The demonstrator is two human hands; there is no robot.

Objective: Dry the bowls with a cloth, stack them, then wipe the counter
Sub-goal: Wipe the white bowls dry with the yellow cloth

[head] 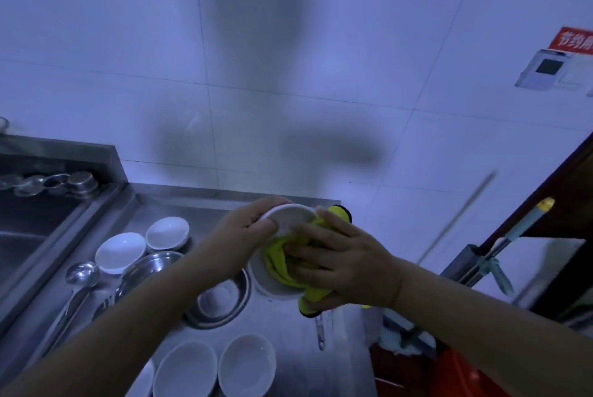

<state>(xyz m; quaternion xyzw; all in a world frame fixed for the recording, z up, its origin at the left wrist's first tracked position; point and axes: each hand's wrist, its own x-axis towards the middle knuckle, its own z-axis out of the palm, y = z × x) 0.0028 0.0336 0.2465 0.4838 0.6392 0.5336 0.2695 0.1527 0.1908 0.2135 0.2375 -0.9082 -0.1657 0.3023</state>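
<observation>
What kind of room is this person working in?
Most likely a kitchen, perhaps a canteen's washing-up corner: a stainless steel counter beside a sunken steel sink, white bowls and a ladle set out on it, and white-tiled walls.

White bowl [290,217] at frame centre, held tilted above the steel counter [288,342], yellow cloth [282,263] with dark edging bunched inside it and spilling over its lower right rim. Two white bowls [120,252] [167,233] sit upright centre-left on the counter. Two more [185,369] [247,364] side by side at bottom centre.
</observation>
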